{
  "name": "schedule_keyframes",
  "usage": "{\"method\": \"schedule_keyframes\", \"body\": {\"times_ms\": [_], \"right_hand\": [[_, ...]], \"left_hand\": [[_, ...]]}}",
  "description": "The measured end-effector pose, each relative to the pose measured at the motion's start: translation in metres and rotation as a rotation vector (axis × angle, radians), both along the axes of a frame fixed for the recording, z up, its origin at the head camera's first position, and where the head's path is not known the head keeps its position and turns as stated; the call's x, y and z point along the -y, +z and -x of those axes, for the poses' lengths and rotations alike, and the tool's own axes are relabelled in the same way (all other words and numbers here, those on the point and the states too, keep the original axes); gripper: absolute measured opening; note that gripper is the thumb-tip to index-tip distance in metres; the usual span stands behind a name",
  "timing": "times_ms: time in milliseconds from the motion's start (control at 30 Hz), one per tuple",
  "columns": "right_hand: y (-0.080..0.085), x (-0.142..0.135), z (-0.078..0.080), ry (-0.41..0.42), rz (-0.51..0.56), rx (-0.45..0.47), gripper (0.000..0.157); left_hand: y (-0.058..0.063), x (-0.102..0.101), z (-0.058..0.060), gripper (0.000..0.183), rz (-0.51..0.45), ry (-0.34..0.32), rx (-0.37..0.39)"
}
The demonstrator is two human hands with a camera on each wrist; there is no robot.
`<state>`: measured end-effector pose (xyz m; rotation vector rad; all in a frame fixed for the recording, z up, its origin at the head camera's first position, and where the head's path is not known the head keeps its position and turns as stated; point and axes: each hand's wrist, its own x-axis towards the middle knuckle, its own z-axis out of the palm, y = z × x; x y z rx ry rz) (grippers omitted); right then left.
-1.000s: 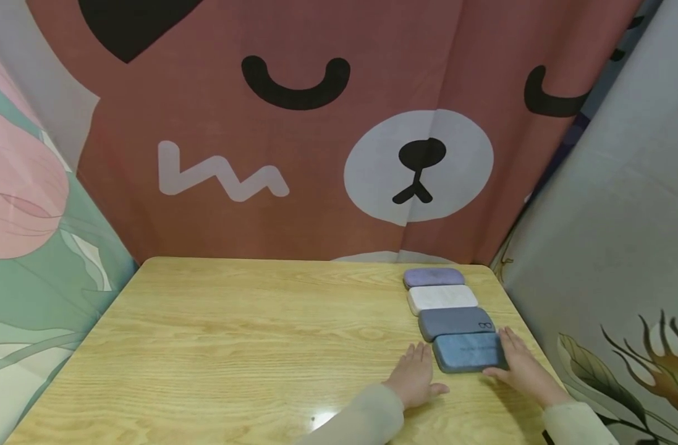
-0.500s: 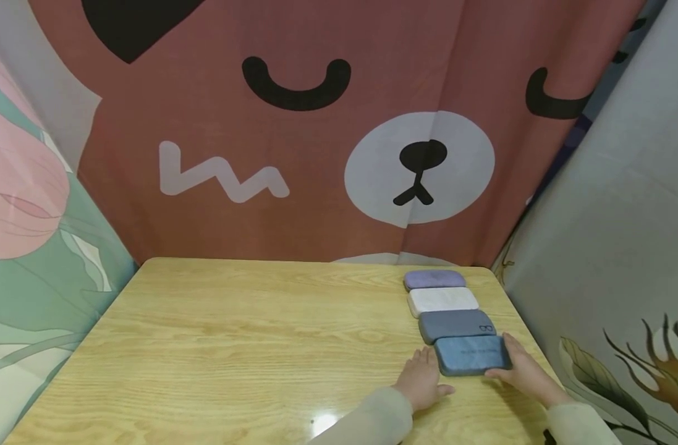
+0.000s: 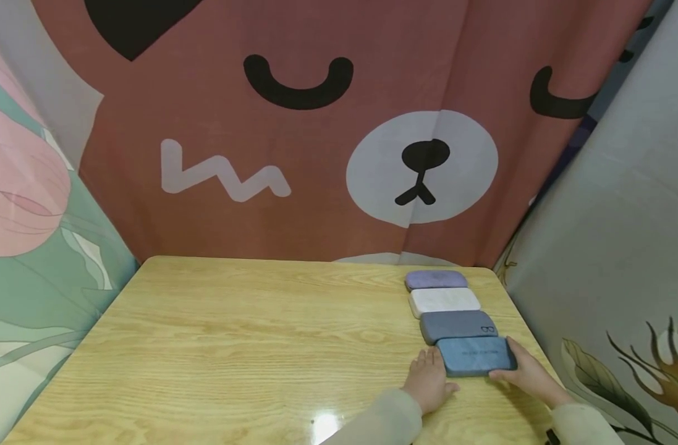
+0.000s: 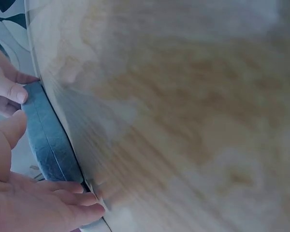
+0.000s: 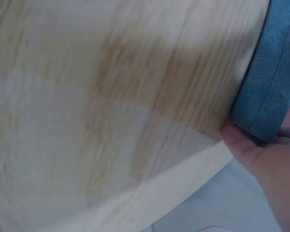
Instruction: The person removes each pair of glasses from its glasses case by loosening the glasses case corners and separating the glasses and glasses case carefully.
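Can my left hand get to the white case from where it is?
Probably yes, with a forward reach. The left hand is at the left end of the blue case; past the left end of the gray case, nothing on the tabletop blocks the way to the white case.

With the left forearm [image 3: 379,419] and right forearm [image 3: 582,424] angled inward, the left hand [image 3: 426,382] keeps its fingers extended and thumb spread, while the right hand [image 3: 528,374] curves thumb and fingers in a grip.
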<state>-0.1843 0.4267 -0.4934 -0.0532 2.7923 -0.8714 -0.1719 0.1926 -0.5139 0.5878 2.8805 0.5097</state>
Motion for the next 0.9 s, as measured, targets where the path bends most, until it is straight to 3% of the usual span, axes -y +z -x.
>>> {"method": "schedule_keyframes", "body": {"times_ms": [200,667,767,900], "right_hand": [[-0.001,-0.002,0.001,-0.003,0.011,-0.015,0.109],[0.000,-0.002,-0.003,-0.066,0.040,-0.007,0.108],[0.002,-0.001,-0.004,-0.076,0.032,-0.027,0.106],[0.005,0.002,-0.006,-0.087,0.018,-0.067,0.103]], "left_hand": [[-0.011,-0.005,0.004,0.074,-0.069,0.019,-0.034],[0.003,-0.014,-0.002,0.062,-0.018,0.074,-0.165],[0.008,-0.012,-0.001,0.057,-0.083,0.083,-0.163],[0.014,-0.007,0.001,0.055,-0.233,0.125,-0.073]]}}
